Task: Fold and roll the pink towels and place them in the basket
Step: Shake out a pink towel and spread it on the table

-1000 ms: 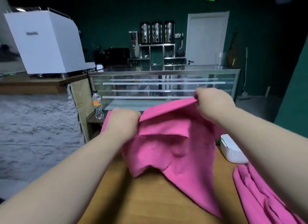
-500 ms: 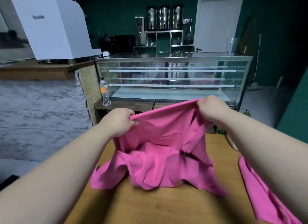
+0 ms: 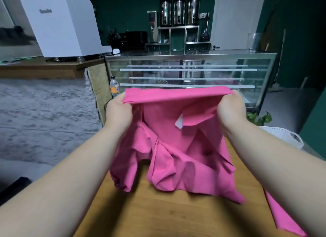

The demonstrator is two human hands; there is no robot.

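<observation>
Over the wooden table (image 3: 158,217), left hand (image 3: 118,111) and right hand (image 3: 229,110) pinch the pink cloth towel (image 3: 176,141), its top edge newly pulled taut between them; folding looks ready to begin.

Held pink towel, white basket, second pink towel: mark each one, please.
held pink towel (image 3: 176,148), head view, hanging middle
white basket (image 3: 279,136), head view, perforated wall
second pink towel (image 3: 282,217), head view, visible strip

Dark green walls (image 3: 123,7); white door (image 3: 234,20), upper right; glass display case (image 3: 185,72), centre; three steel urns (image 3: 179,12) on shelving, top centre; white machine (image 3: 58,23) on wooden counter (image 3: 44,69), upper left; wooden table (image 3: 158,215), bottom.
</observation>
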